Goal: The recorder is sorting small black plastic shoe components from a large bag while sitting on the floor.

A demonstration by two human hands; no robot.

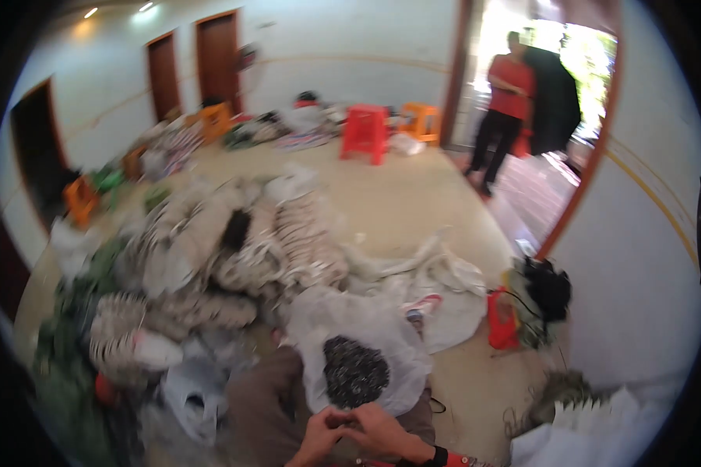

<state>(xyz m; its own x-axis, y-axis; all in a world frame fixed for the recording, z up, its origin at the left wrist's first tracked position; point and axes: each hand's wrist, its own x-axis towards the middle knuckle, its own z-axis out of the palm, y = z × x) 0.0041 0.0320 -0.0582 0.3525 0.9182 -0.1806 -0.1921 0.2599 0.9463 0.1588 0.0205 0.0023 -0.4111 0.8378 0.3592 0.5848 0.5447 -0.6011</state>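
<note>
My left hand (320, 437) and my right hand (378, 433) meet in front of my lap, with fingertips pinched together. Whatever lies between them is too small and blurred to make out. Just beyond them, a white plastic bag (311, 327) is spread open across my legs. A heap of small, dark, shiny pieces (355, 372) rests in it, close to my fingers. A dark band circles my right wrist.
Bundles of pale striped material (308, 233) are piled ahead to the left. A white sack (452, 311) and a red bag (503, 321) lie to the right. Farther off stand a red stool (364, 134) and a person (506, 109) in the doorway.
</note>
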